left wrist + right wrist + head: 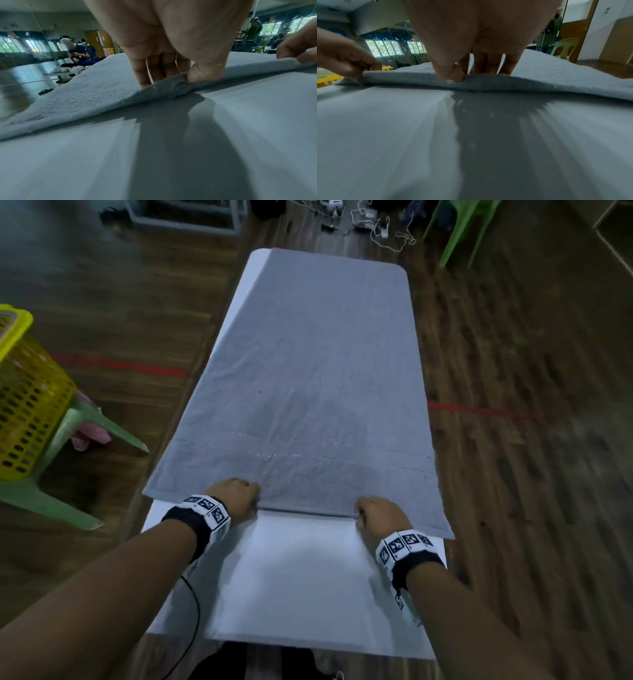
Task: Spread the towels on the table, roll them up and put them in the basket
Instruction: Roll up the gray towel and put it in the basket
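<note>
Soft, limp and light, the grey towel [308, 378] spread on the white surface [301, 577] is best taken at its near hem, low in the frame, where the left hand [238, 498] and right hand [380, 517] each pinch it between thumb and fingers [142, 75].

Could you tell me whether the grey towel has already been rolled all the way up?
No, the grey towel lies spread flat along the table, with only its near edge pinched.

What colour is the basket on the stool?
Yellow; the basket shows best in the head view.
</note>
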